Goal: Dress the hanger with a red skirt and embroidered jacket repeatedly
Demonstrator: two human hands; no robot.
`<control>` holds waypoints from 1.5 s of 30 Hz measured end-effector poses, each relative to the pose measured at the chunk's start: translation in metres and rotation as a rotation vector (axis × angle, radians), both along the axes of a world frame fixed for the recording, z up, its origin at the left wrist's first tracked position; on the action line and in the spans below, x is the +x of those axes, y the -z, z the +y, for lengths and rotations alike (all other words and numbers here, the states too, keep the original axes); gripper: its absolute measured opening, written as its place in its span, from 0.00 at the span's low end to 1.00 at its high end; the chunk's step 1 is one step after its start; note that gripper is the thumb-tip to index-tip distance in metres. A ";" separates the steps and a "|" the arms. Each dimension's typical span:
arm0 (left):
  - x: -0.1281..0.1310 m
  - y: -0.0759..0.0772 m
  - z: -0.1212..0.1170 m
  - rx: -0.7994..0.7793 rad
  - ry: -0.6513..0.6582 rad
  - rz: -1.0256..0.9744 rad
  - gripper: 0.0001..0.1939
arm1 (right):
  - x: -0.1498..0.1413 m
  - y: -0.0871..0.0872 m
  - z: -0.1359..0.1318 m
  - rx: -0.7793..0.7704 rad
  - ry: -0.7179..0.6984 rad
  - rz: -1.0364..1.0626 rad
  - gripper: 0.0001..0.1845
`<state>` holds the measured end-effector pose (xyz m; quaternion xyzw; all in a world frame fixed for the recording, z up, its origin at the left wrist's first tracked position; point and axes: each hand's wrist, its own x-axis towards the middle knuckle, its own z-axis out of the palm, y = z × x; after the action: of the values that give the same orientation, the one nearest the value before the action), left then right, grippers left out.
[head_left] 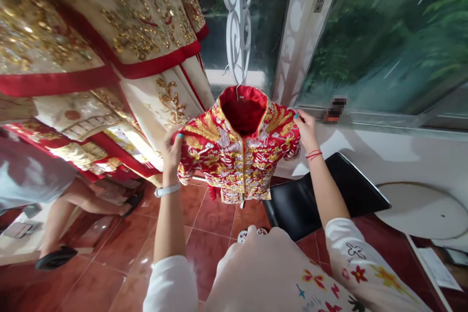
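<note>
I hold up a small red jacket (239, 153) thick with gold and silver embroidery, on a wire hanger (237, 79). My left hand (171, 148) pinches its left shoulder and sleeve. My right hand (305, 129) grips the right shoulder. Both hands are closed on the cloth. The hanger's hook rises beside a white scrolled metal grille (238, 19); whether it hangs on the grille I cannot tell. The jacket's zip front faces me.
Larger cream and red embroidered garments (109, 44) hang at the left. A black chair seat (321, 195) stands under my right arm. Another person's legs in black sandals (69, 209) are at the left on red floor tiles. A window fills the right.
</note>
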<state>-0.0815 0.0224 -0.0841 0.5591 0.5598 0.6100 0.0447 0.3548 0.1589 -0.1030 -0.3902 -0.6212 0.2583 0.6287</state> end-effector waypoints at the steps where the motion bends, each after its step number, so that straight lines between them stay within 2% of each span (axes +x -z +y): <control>1: 0.003 0.005 -0.002 -0.011 -0.005 -0.003 0.16 | 0.000 0.004 -0.002 -0.006 -0.009 -0.032 0.17; 3: 0.013 0.015 -0.006 -0.026 -0.024 -0.026 0.15 | -0.004 0.008 -0.010 0.020 0.034 -0.106 0.19; 4: 0.020 0.020 -0.009 -0.016 -0.058 -0.040 0.15 | -0.008 0.009 -0.017 0.053 0.109 -0.123 0.20; 5: 0.028 0.026 -0.013 0.009 -0.121 -0.053 0.16 | -0.014 0.009 -0.027 0.090 0.210 -0.118 0.20; 7: 0.053 0.039 -0.024 0.107 -0.333 -0.062 0.17 | -0.031 0.008 -0.054 0.154 0.387 -0.062 0.17; 8: 0.068 0.048 -0.030 0.163 -0.439 -0.050 0.17 | -0.042 0.008 -0.070 0.175 0.416 -0.035 0.14; 9: 0.086 0.057 -0.037 0.208 -0.510 -0.025 0.16 | -0.055 0.009 -0.087 0.182 0.386 -0.027 0.10; 10: 0.105 0.067 -0.042 0.219 -0.497 0.019 0.14 | -0.069 0.010 -0.102 0.174 0.300 -0.056 0.09; 13: 0.159 0.095 -0.050 0.007 -0.152 0.121 0.15 | -0.111 0.014 -0.129 0.043 -0.014 -0.287 0.09; 15: 0.185 0.106 -0.051 -0.146 0.022 0.107 0.19 | -0.133 0.015 -0.129 -0.067 -0.053 -0.405 0.11; 17: 0.199 0.111 -0.049 -0.240 0.092 0.085 0.21 | -0.148 0.014 -0.120 -0.135 0.039 -0.437 0.12; 19: 0.203 0.111 -0.047 -0.307 0.107 0.095 0.21 | -0.157 0.013 -0.111 -0.158 0.116 -0.435 0.12; 22: 0.199 0.107 -0.044 -0.375 0.083 0.147 0.20 | -0.162 0.012 -0.104 -0.165 0.120 -0.439 0.11; 29: 0.196 0.096 -0.027 -0.527 -0.047 0.264 0.18 | -0.170 0.005 -0.107 -0.220 0.206 -0.500 0.10; 31: 0.197 0.092 -0.022 -0.568 -0.063 0.285 0.17 | -0.171 0.000 -0.108 -0.252 0.186 -0.487 0.08; 33: 0.197 0.085 -0.017 -0.606 -0.065 0.292 0.18 | -0.169 -0.006 -0.108 -0.314 0.061 -0.413 0.12; 36: 0.195 0.072 -0.010 -0.670 -0.110 0.335 0.20 | -0.160 -0.011 -0.112 -0.503 -0.331 -0.116 0.18; 38: 0.194 0.063 -0.004 -0.695 -0.164 0.383 0.17 | -0.153 -0.011 -0.116 -0.629 -0.585 0.122 0.17; 39: 0.193 0.060 -0.002 -0.704 -0.187 0.400 0.14 | -0.149 -0.010 -0.119 -0.669 -0.669 0.210 0.17; 41: 0.191 0.057 0.004 -0.717 -0.210 0.418 0.11 | -0.145 -0.010 -0.124 -0.709 -0.749 0.304 0.19; 45: 0.189 0.058 0.015 -0.675 -0.176 0.430 0.11 | -0.148 -0.018 -0.123 -0.720 -0.789 0.372 0.22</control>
<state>0.1072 0.0378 -0.1424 0.5778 0.7707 0.2630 0.0553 0.2063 0.0356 -0.0851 -0.2659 -0.4715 0.7337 0.4107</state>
